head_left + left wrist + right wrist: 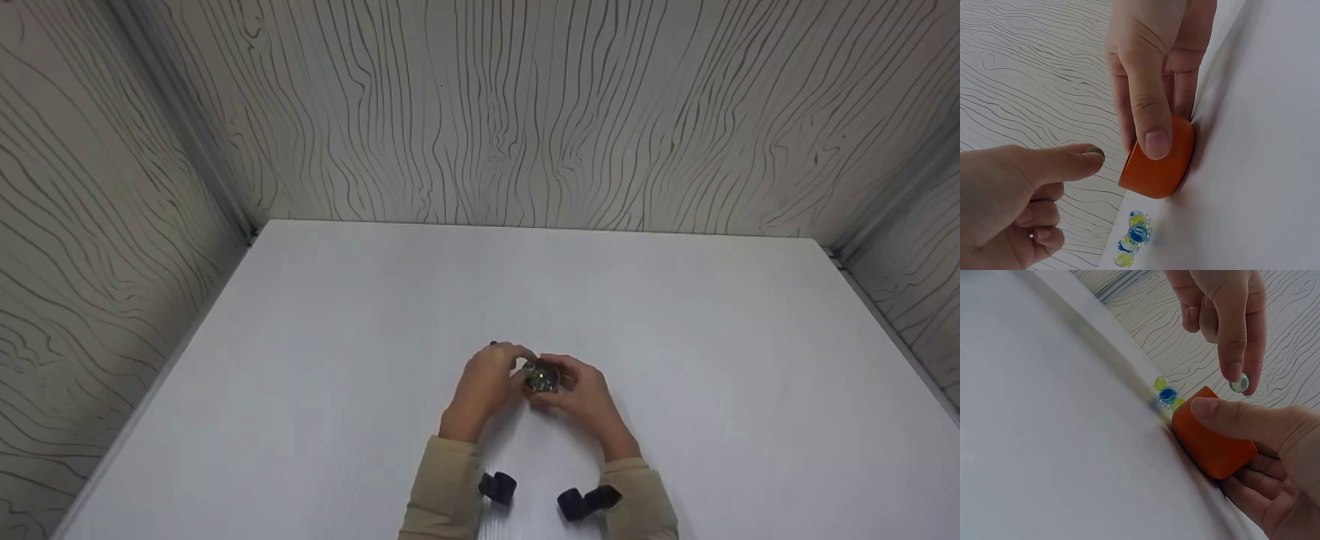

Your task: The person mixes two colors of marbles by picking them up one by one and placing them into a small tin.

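My right hand (585,394) grips a small orange cup (1157,174), its thumb on the near side and fingers round the far side. The cup stands low at the white tabletop, and glassy marbles (541,376) show inside it in the head view. Between thumb and index finger my left hand (487,382) pinches one clear greenish marble (1238,383), just above and beside the cup's opening. The other left fingers are curled in. Several loose marbles (1137,232), blue and yellow swirled, lie on the table close to the cup, mostly hidden by the left hand in the head view.
The white table (337,315) reaches back to a wood-grain patterned wall (487,112), with similar panels at both sides. Dark wrist-camera mounts (499,487) stick out from the beige sleeves (442,487).
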Demonstrator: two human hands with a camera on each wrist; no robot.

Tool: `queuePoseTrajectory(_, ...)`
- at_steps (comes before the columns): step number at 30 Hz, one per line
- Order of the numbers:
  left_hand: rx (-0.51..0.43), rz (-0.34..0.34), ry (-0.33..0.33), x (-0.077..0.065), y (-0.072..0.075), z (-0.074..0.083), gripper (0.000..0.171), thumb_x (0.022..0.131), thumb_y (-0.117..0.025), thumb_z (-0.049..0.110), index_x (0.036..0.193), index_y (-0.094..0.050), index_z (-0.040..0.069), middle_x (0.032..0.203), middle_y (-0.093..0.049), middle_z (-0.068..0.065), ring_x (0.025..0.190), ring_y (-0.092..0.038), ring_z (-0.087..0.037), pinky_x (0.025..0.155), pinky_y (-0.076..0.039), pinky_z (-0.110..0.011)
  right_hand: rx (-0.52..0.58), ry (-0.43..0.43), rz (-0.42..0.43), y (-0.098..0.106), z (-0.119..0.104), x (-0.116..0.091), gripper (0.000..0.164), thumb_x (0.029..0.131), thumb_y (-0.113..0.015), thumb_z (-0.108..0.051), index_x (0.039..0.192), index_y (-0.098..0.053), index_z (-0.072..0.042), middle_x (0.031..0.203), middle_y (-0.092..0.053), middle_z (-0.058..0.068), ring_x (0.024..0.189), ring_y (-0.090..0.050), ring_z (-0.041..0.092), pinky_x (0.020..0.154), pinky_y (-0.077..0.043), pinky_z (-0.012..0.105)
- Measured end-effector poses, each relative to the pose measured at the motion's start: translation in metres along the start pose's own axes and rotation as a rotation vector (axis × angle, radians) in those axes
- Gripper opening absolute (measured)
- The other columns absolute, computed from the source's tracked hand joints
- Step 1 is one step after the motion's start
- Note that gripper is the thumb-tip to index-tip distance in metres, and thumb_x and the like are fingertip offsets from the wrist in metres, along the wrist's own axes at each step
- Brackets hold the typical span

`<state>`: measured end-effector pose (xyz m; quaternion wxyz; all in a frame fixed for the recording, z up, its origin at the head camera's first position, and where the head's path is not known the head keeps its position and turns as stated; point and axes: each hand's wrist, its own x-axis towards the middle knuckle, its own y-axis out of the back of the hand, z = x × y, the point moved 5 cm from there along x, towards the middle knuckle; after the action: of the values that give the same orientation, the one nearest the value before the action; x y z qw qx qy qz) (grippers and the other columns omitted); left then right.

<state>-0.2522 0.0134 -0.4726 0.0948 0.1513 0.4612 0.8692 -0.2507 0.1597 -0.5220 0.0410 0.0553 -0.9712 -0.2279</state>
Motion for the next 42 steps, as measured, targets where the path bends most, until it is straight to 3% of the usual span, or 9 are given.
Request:
queuePoseTrajectory(5,0.003,-0.017,0.020,0.000,-0.003,0.001,0.020,0.089,-0.067,0.012,0.107,-0.073,0.014,0.103,-0.074,-0.004,0.091,-0.069,-0.017,0.079,-0.055,-0.028,0.003,-0.010,0.007,0.000,0.000,0.000,0.057,0.070,-0.083,-0.007,0.123,-0.061,0.001,0.126,-0.063,0.022,0.122,-0.059,0.037,0.102,-0.049,0.043)
queuePoseTrajectory(12,0.028,-0.034,-0.006,0.001,-0.005,0.005,0.021,0.089,-0.067,0.012,0.109,-0.072,0.013,0.103,-0.074,-0.004,0.089,-0.068,-0.015,0.077,-0.055,-0.026,0.014,-0.026,-0.002,0.000,0.000,0.000,0.058,0.071,-0.083,-0.008,0.124,-0.061,0.000,0.128,-0.063,0.021,0.124,-0.057,0.037,0.103,-0.048,0.041)
queuePoseTrajectory(21,0.047,-0.002,-0.046,-0.001,-0.005,0.006,0.018,0.088,-0.067,0.011,0.106,-0.073,0.013,0.100,-0.075,-0.002,0.087,-0.069,-0.012,0.076,-0.055,-0.023,0.013,-0.007,-0.009,0.000,-0.001,-0.001,0.057,0.072,-0.082,-0.005,0.125,-0.060,0.001,0.128,-0.063,0.022,0.124,-0.057,0.037,0.103,-0.048,0.040)
queuePoseTrajectory(35,0.013,-0.053,-0.012,0.000,-0.011,0.003,0.021,0.086,-0.071,0.012,0.106,-0.073,0.013,0.100,-0.075,-0.001,0.090,-0.069,-0.013,0.081,-0.055,-0.025,0.005,0.000,-0.010,-0.001,0.000,0.000,0.058,0.072,-0.082,-0.007,0.124,-0.060,0.002,0.128,-0.063,0.022,0.123,-0.058,0.038,0.103,-0.048,0.041)
queuePoseTrajectory(42,0.012,-0.049,-0.028,0.001,-0.009,0.002,0.020,0.086,-0.070,0.012,0.106,-0.074,0.012,0.101,-0.075,-0.002,0.088,-0.069,-0.014,0.077,-0.055,-0.026,0.021,0.004,-0.014,0.000,-0.001,0.000,0.058,0.072,-0.082,-0.006,0.124,-0.060,0.002,0.127,-0.063,0.023,0.123,-0.058,0.038,0.103,-0.048,0.043)
